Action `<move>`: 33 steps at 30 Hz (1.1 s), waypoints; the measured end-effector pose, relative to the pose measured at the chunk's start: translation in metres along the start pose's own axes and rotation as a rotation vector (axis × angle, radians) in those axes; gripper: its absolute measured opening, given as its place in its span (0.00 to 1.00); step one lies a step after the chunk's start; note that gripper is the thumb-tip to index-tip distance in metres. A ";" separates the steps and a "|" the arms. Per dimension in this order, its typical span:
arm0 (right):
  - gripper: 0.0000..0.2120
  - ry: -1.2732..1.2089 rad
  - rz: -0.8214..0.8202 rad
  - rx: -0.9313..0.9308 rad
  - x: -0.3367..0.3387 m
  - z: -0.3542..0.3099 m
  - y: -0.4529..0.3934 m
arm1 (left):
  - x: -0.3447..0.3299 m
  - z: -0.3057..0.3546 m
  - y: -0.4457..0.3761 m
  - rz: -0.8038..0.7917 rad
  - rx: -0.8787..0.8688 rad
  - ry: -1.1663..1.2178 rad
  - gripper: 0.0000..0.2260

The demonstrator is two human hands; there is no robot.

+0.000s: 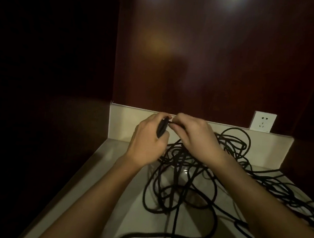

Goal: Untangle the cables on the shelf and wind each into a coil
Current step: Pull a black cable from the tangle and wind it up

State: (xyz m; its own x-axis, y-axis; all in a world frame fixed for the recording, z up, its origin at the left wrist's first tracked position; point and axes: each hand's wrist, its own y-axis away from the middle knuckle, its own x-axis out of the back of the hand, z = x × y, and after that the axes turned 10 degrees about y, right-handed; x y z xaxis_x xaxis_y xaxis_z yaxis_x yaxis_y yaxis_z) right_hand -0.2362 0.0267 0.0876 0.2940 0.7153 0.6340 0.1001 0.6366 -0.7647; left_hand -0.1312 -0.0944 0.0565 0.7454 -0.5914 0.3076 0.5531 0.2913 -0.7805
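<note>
A tangle of black cables sprawls over the pale shelf, with loops trailing to the right and toward the near edge. My left hand is raised above the tangle and grips a short bundle of black cable. My right hand is right beside it and pinches a cable strand at the top of that bundle. Both hands hover near the shelf's low back wall; the strand's path under my right hand is hidden.
A low cream back wall borders the shelf at the rear. A white wall socket sits at the back right. Dark wood panels rise behind and to the left. The scene is dimly lit.
</note>
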 end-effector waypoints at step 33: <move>0.28 -0.084 -0.213 -0.159 -0.013 -0.032 0.044 | 0.024 -0.001 -0.007 0.231 0.457 0.111 0.14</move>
State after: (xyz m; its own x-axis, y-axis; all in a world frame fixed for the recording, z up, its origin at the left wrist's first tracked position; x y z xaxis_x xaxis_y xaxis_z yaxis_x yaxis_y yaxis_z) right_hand -0.2055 0.0359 0.0418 0.1716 0.5957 0.7847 0.3008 0.7268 -0.6175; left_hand -0.1177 -0.1114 0.0692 0.8369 -0.5420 0.0763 0.5033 0.7075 -0.4961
